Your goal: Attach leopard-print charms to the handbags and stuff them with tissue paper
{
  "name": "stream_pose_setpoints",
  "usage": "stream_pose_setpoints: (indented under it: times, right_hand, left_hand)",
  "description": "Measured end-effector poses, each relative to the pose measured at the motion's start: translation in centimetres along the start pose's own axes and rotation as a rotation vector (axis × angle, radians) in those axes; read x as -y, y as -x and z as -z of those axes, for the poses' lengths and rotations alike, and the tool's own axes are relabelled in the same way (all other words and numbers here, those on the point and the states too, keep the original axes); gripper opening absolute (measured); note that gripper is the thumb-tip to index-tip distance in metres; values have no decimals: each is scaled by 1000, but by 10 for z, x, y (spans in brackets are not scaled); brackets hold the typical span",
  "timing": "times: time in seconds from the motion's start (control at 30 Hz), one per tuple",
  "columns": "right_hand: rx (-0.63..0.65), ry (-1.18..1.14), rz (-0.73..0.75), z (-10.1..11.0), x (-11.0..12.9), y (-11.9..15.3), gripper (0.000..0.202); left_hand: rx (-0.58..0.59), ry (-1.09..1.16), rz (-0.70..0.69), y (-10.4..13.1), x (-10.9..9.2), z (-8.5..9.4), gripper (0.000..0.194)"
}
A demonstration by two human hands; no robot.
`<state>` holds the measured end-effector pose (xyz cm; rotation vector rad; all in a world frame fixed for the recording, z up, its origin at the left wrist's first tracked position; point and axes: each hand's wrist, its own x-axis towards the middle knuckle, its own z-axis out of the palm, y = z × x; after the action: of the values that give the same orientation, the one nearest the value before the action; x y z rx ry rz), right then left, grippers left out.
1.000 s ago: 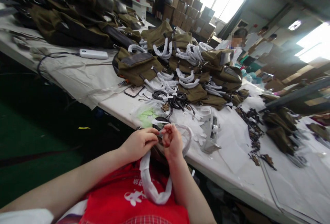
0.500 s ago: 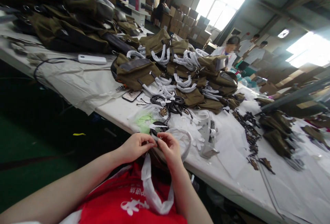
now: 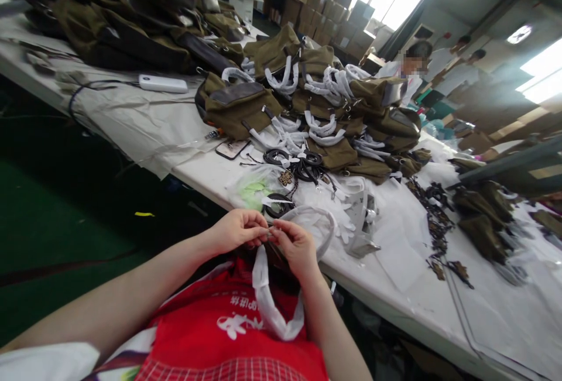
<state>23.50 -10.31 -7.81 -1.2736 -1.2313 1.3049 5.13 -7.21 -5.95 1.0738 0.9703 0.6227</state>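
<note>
My left hand [image 3: 240,231] and my right hand [image 3: 296,244] meet at the table's near edge, fingertips pinched together. What they pinch is too small to make out. Beneath them, a bag lies partly hidden against the red apron [image 3: 228,334]. One white-wrapped handle [image 3: 264,299] of it hangs over the apron, and another [image 3: 327,234] arches beside my right hand onto the table. Just beyond my fingers are a coiled black strap [image 3: 278,205], a brown woven tag [image 3: 285,178] and a plastic bag with something green [image 3: 253,192].
Olive bags [image 3: 246,109] with wrapped handles are heaped on the white table [image 3: 197,179]. A phone [image 3: 232,148], a white power bank [image 3: 162,83] and a pile of dark tags [image 3: 432,223] lie around. A person [image 3: 410,68] is across the table.
The view has shifted, so the table and bags appear slightly higher and further right. Both hands remain together, with the fingertips now pressed closer to each other.
</note>
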Motion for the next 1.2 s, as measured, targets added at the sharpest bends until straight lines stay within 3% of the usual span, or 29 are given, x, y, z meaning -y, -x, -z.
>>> stream_pose_setpoints:
  times: [0.57, 0.9, 1.2]
  right_hand:
    - [-5, -54, -114, 1, -1, 10, 20]
    - [-51, 146, 9, 2, -2, 10, 9]
    - [-63, 237, 98, -1, 1, 11, 15]
  left_hand:
    - [-40, -245, -142, 2, 1, -10, 28]
    - [-88, -419, -233, 3, 2, -14, 27]
    - [-137, -402, -272, 3, -1, -18, 28]
